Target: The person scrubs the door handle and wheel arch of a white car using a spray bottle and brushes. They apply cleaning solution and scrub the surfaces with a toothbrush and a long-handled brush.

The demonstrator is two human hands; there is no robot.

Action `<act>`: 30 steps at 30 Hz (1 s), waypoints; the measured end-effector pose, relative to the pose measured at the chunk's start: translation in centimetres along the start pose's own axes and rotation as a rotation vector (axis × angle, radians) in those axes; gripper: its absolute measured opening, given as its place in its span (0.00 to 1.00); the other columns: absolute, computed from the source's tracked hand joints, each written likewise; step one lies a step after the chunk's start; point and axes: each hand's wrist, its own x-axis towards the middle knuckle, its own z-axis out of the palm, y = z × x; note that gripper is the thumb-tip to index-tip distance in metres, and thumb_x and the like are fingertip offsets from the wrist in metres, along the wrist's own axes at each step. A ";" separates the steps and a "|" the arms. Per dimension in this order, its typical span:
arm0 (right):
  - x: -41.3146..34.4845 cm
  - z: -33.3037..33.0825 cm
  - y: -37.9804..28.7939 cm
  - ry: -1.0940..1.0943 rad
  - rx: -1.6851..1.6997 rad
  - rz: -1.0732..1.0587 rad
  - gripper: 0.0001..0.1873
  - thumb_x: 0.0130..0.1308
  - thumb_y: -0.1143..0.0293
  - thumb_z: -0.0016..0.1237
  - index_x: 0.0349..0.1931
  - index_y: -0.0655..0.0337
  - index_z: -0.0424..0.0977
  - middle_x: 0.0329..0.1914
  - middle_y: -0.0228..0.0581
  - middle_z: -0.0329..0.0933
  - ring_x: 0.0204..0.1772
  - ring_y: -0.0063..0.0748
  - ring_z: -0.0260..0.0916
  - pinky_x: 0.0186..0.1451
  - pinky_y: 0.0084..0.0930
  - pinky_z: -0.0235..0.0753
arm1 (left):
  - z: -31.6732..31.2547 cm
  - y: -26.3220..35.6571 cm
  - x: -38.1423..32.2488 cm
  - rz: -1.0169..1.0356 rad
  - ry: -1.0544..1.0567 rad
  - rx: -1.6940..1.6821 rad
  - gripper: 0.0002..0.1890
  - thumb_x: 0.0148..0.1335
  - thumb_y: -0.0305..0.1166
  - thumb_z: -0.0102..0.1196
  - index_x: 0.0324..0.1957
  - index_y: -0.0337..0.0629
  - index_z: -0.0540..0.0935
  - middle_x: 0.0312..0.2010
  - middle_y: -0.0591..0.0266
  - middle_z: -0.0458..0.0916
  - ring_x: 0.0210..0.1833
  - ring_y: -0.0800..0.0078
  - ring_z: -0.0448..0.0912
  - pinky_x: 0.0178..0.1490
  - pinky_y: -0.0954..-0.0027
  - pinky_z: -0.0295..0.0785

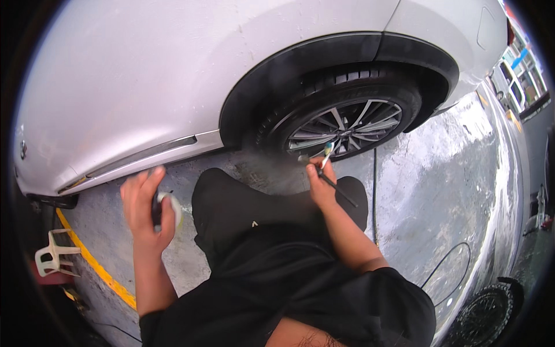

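Note:
My left hand (pixel 145 208) is raised at the left, blurred, its fingers curled round a dark object (pixel 156 210) with a pale round part; what kind of thing it is, I cannot tell. My right hand (pixel 321 180) holds a slim black-handled tool (pixel 340 191) and a white brush-like tool (pixel 328 152) with a blue and yellow tip. Both tools are in front of the spoked alloy wheel (pixel 345 132) of a silver car (pixel 173 65). The wheel sits inside a black plastic arch trim (pixel 312 52).
A dark hose (pixel 375 195) runs along the wet concrete floor right of my knees. At the far left stand a white plastic chair (pixel 54 251) and a yellow floor line (pixel 95 264). Another wheel (pixel 483 314) shows at the lower right, a white vehicle (pixel 509 82) at the upper right.

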 end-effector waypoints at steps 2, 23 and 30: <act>-0.4 -0.1 -0.1 -0.067 -0.019 0.007 0.12 0.71 0.64 0.61 0.48 0.61 0.78 0.42 0.47 0.83 0.46 0.47 0.82 0.52 0.39 0.79 | 1.0 3.2 4.5 0.180 0.023 0.087 0.32 0.54 0.17 0.56 0.65 0.44 0.82 0.51 0.53 0.84 0.62 0.47 0.80 0.79 0.45 0.57; 0.1 -1.9 2.6 -0.170 0.118 0.089 0.13 0.73 0.62 0.61 0.46 0.61 0.77 0.36 0.39 0.81 0.41 0.33 0.78 0.48 0.32 0.77 | 8.9 11.4 19.6 -0.096 -0.176 -0.787 0.32 0.62 0.19 0.52 0.70 0.47 0.76 0.41 0.66 0.81 0.44 0.81 0.77 0.51 0.76 0.74; 0.2 -0.9 2.9 -0.147 0.085 0.025 0.16 0.72 0.59 0.61 0.48 0.62 0.78 0.36 0.40 0.81 0.41 0.36 0.79 0.48 0.34 0.77 | 7.9 6.4 13.9 -0.259 -0.164 -0.800 0.32 0.61 0.18 0.50 0.69 0.46 0.76 0.40 0.67 0.80 0.44 0.80 0.77 0.53 0.75 0.73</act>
